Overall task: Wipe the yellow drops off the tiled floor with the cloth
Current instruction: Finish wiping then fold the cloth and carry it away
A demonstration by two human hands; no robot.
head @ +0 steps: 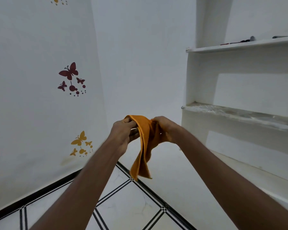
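Note:
An orange cloth (144, 146) hangs in the air in front of me, held at chest height in the middle of the view. My left hand (124, 133) grips its upper left fold. My right hand (165, 128) grips the upper right part, and the loose end dangles below both hands. The tiled floor (126, 201) is white with black striped lines and shows at the bottom of the view. I see no yellow drops on the visible tiles; my forearms hide part of the floor.
A white wall with dark red butterfly stickers (70, 77) and yellow butterfly stickers (81, 143) stands on the left. Built-in white shelves (239, 113) fill the right side, with small items on the upper shelf (248, 40). The room corner lies straight ahead.

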